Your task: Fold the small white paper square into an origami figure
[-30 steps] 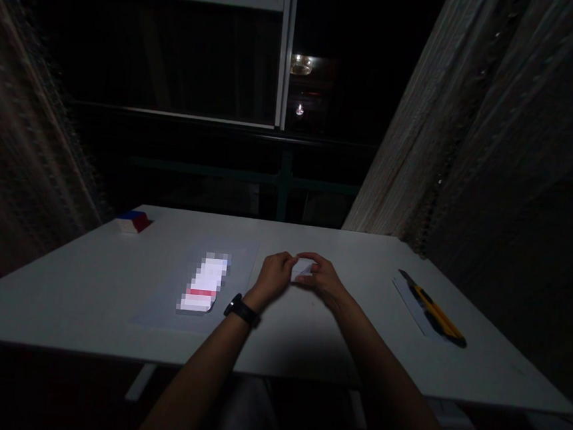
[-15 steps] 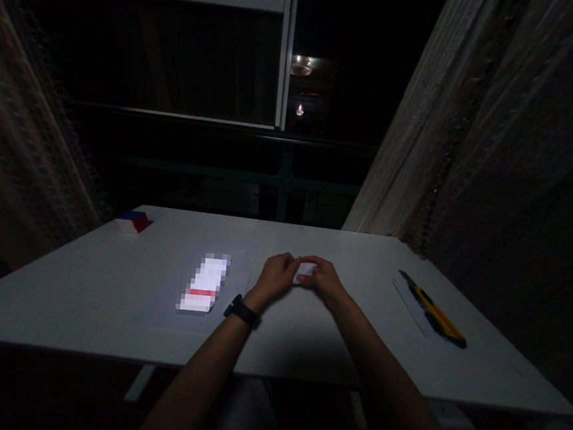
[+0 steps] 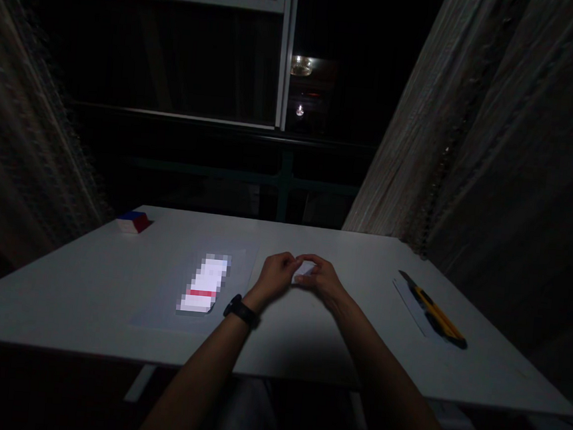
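A small piece of white paper (image 3: 303, 270), seemingly folded, is held between both hands over the middle of the white table (image 3: 284, 241). My left hand (image 3: 276, 272), with a black watch on its wrist, is closed at the paper's left edge, thumb and fingertips pinching it. From the other side my right hand (image 3: 325, 278) curls round the same paper, its index finger along the far edge and its thumb at the near edge. The fingers hide part of the paper.
Left of the hands, a lit phone (image 3: 205, 285) with a blurred screen lies on a paper sheet (image 3: 157, 314). A yellow and black box cutter (image 3: 433, 311) rests at the right on a white strip (image 3: 411, 306). A multicoloured block (image 3: 134, 222) sits at the far left edge.
Both hands stay in nearly the same place. The right fingers have shifted slightly and the paper between the hands now shows at a more slanted angle.
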Motion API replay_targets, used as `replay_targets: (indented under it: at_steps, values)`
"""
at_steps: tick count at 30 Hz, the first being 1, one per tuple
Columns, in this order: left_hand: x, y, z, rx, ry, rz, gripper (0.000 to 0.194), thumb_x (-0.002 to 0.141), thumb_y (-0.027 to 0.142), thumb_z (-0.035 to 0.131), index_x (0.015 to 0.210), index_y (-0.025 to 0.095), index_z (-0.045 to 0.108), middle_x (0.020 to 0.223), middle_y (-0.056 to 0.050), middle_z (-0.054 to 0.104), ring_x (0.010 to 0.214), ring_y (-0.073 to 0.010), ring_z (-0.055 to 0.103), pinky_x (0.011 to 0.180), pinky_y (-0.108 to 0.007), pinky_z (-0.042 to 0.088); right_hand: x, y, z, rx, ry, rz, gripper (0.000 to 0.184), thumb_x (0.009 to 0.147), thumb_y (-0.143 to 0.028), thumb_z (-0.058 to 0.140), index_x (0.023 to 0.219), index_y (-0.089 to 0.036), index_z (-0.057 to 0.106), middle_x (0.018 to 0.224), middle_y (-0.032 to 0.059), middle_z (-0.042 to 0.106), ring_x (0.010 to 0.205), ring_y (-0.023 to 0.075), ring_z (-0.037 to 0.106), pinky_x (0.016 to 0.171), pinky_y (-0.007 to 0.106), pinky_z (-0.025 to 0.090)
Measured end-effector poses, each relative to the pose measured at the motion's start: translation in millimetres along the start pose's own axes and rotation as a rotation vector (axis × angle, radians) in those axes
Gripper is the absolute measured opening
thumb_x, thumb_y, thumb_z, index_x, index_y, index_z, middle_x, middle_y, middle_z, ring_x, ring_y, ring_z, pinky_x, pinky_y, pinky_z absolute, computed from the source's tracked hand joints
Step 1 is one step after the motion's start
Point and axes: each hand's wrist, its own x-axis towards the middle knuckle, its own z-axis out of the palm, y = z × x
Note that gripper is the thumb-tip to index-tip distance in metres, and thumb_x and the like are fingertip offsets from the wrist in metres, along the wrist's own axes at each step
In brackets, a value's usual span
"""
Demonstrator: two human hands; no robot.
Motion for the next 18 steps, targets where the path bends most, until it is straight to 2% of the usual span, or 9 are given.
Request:
replay_targets:
  at_steps: [6,12,18]
  values:
    - [-1.1,1.4,-0.4,-0.024,-0.011,-0.012,0.037,0.077,0.047,0.047,0.066,0.014,0.059,0.055,0.001,0.054,0.056,-0.0111,0.048,0.052,-0.023,0.032,0.2,-1.1,2.7,0.026,0.034,-0.017,0.050,0.042,-0.025,0.078,0.088,-0.014,0.059,0.045,-0.0088,0.051,0.039,0.0057,0.043,0.041,0.020,0.036]
    - [0.0,2.6,-0.3,-0.044,-0.041,-0.019,0.037,0.077,0.048,0.048,0.066,0.014,0.059,0.054,0.001,0.054,0.056,-0.0115,0.048,0.053,-0.023,0.033,3.7,0.2,2.4,0.008,0.069,-0.013,0.046,0.041,-0.024,0.078,0.082,-0.014,0.060,0.038,-0.0110,0.044,0.033,0.0035,0.035,0.034,0.018,0.030]
    - [-0.8,6.0,-2.7,-0.051,-0.070,0.006,0.037,0.078,0.046,0.048,0.065,0.014,0.059,0.055,0.001,0.053,0.056,-0.0111,0.048,0.053,-0.022,0.033,3.1,-0.7,2.6,0.003,0.094,-0.030,0.045,0.040,-0.021,0.078,0.081,-0.014,0.060,0.043,-0.0097,0.048,0.036,0.0040,0.038,0.036,0.019,0.035]
